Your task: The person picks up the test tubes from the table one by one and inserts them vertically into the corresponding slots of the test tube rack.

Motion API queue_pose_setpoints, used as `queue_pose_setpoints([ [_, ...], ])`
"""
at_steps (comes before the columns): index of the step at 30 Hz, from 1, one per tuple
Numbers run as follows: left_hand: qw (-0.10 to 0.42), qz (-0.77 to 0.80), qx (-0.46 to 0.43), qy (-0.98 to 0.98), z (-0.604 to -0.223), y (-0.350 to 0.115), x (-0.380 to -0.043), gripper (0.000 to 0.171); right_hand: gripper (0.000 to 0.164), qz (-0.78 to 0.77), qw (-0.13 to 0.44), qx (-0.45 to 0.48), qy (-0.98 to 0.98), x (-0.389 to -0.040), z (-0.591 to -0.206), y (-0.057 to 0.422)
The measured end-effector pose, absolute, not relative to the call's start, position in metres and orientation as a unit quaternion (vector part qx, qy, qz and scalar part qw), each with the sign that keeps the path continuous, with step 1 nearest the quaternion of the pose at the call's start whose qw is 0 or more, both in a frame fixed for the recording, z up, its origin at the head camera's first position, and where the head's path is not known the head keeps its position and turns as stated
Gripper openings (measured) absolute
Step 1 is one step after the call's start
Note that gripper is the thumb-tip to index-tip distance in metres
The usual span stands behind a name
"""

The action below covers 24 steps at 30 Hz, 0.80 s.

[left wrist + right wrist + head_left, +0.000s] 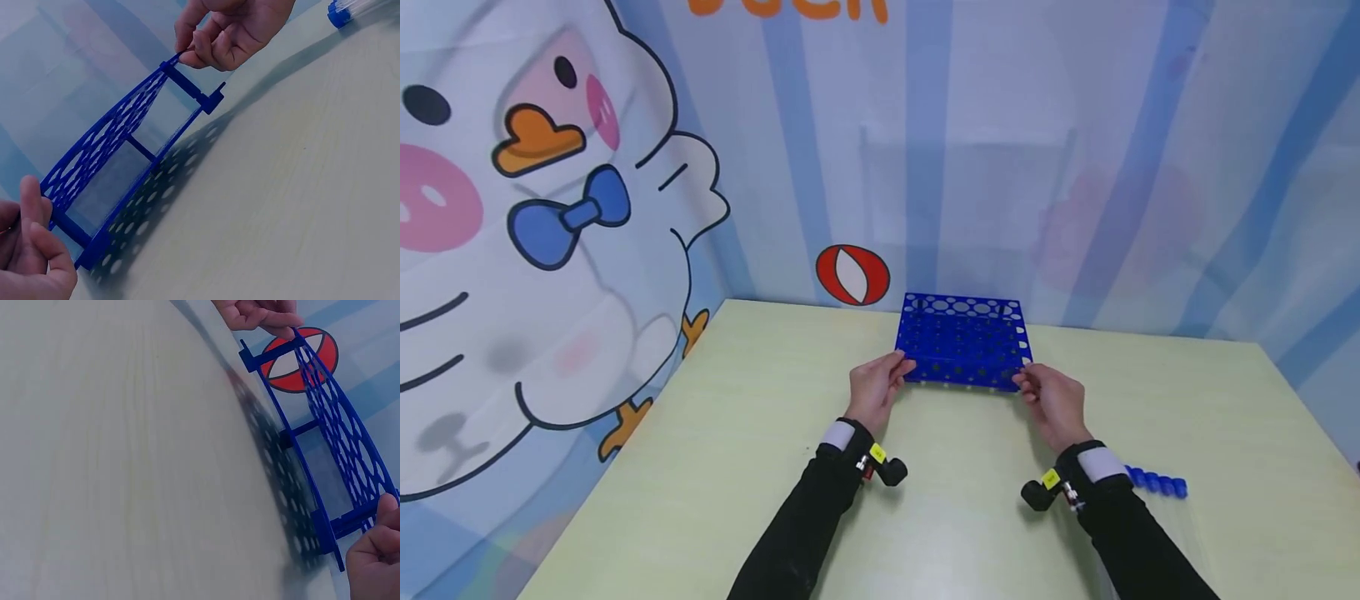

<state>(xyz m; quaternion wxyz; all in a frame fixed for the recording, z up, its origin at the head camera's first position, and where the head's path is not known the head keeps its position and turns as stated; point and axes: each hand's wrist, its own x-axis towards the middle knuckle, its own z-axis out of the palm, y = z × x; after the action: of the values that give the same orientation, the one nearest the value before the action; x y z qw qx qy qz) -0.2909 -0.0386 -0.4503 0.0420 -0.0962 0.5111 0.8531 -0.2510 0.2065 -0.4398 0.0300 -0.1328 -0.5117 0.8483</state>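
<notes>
A blue plastic test tube rack (962,343) with rows of round holes is held at the back of the table. My left hand (874,390) pinches its near left corner between thumb and fingers. At the near right corner, my right hand (1056,404) has the same sort of pinch. Seen side-on in the left wrist view, the rack (185,81) has two perforated plates joined by short posts. Its hole-dotted shadow spreads over the tabletop beneath. No tubes stand in the rack.
Blue-capped clear tubes (1157,482) lie on the table (970,533) by my right forearm, which partly covers them. Close behind the rack rises a printed backdrop (1000,208) with stripes and a red ball, and a cartoon duck panel (580,333) flanks the left side.
</notes>
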Motion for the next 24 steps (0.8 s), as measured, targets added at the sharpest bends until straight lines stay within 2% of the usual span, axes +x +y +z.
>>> queue_pose_setpoints([
  [6,0.029,0.853,-0.075,0.516,-0.447,-0.046,-0.272,0.039,0.040,0.848,0.005,-0.118,-0.516,-0.240,-0.447,0.211],
  [10,0.057,0.838,-0.080,0.537,-0.451,-0.055,-0.250,0.039,0.040,0.836,-0.013,-0.142,-0.531,-0.213,-0.441,0.204],
  [24,0.155,0.802,-0.086,0.571,-0.453,-0.083,-0.173,0.037,0.045,0.803,-0.098,-0.097,-0.580,-0.129,-0.446,0.205],
])
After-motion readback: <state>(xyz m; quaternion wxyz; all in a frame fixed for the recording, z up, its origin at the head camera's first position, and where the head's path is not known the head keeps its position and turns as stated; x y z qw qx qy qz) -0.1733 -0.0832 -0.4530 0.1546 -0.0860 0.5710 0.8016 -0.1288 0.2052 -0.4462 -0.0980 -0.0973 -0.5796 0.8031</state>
